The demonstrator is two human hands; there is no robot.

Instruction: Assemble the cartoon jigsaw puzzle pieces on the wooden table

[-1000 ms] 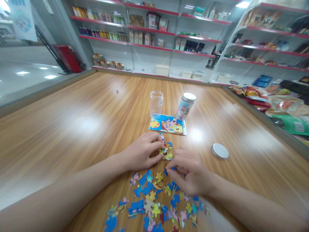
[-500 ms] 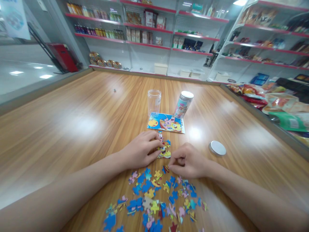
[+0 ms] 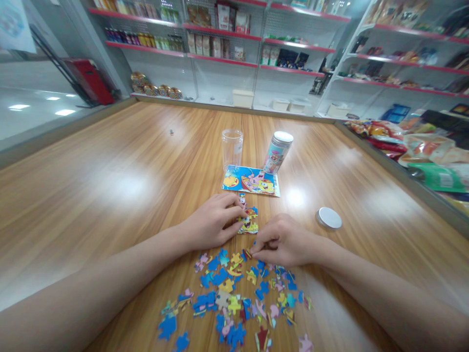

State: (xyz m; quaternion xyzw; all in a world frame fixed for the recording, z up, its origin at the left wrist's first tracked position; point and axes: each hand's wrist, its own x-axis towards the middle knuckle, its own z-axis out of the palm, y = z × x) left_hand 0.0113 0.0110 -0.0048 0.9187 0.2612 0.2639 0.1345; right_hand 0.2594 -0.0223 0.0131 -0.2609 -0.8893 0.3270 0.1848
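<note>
My left hand (image 3: 216, 220) lies with fingers spread, its fingertips on the left edge of a small joined puzzle section (image 3: 250, 224) showing a yellow cartoon face. Just below and right of that section, my right hand (image 3: 282, 242) is closed in a pinch on a dark red, yellow and blue puzzle piece (image 3: 246, 254). Many loose puzzle pieces (image 3: 222, 277), mostly blue, yellow and pink, spread over the table nearest me. Beyond my hands lies a picture card (image 3: 251, 181) with cartoon figures on a blue ground.
A clear plastic jar (image 3: 232, 149) and a tilted-looking printed can (image 3: 277, 152) stand behind the card. A silver lid (image 3: 329, 218) lies to the right on the wooden table (image 3: 120, 195). Snack packets (image 3: 432, 151) fill the right side; stocked shelves (image 3: 223, 61) stand behind.
My right hand has moved slightly left with the dark red puzzle piece. My left hand stays on the joined section. The camera view has shifted a little.
</note>
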